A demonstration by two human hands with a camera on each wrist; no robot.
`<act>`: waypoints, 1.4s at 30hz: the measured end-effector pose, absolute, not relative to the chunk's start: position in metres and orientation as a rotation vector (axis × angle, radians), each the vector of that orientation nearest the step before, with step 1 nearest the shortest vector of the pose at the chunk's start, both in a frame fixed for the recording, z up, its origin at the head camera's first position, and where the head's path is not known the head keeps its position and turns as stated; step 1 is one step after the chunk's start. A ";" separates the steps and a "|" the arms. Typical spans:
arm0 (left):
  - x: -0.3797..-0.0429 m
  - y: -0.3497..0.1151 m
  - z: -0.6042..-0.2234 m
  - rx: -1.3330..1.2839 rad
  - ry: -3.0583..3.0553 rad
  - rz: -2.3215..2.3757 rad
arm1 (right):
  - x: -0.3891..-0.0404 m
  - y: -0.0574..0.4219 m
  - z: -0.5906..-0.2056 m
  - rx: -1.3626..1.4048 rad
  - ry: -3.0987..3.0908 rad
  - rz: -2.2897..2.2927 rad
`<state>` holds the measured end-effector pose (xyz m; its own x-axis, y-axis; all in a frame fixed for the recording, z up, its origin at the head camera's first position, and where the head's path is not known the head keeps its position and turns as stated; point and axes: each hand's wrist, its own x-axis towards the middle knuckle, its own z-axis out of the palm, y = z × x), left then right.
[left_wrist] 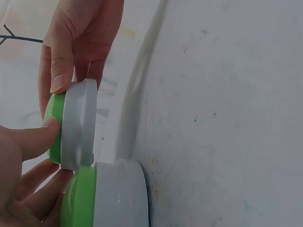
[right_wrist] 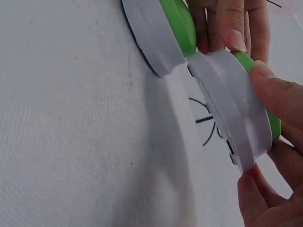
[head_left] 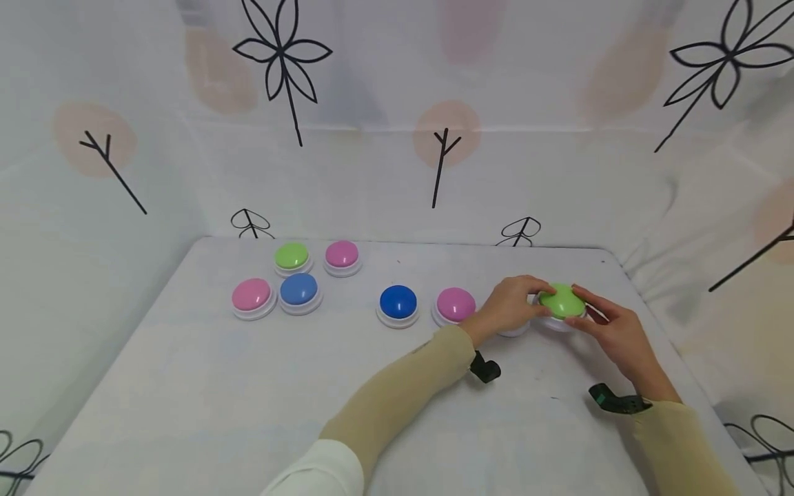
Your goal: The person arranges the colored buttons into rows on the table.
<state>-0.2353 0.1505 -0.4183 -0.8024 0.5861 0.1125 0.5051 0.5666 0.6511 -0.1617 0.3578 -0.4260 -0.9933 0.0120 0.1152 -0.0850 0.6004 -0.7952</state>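
White backdrop (head_left: 372, 179) w/ black leaf prints; white table (head_left: 248, 413) below. Btn cluster (head_left: 300, 288), four pcs, sits far L; blue btn (head_left: 398, 303) nearer mid. L hand (head_left: 511, 303) & R hand (head_left: 620, 337) at table's R end, both pinching one green btn (head_left: 561, 301) from opposite sides. It's lifted clear of the table per wrist views, just beside a 2nd green btn (left_wrist: 120, 198); touching or not, can't tell. Looks light, stiff plastic, prob. not fragile. Best grip = sides of white base (right_wrist: 232, 104); domed cap (left_wrist: 57, 105) prob. slick, may depress if pushed.
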 end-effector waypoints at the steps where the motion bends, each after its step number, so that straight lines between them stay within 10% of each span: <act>1: -0.236 0.151 -0.419 0.941 2.683 1.034 | -0.163 0.358 -0.427 0.052 -2.719 1.352; 42: -0.245 0.156 -0.432 0.861 2.681 0.851 | -0.168 0.364 -0.438 -0.021 -2.887 1.335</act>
<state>-0.2448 0.1556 -0.4318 -0.8105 0.5855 -0.0134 0.4706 0.6647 0.5803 -0.1678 0.3644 -0.4379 -0.9991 -0.0050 -0.0416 0.0285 0.6476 -0.7614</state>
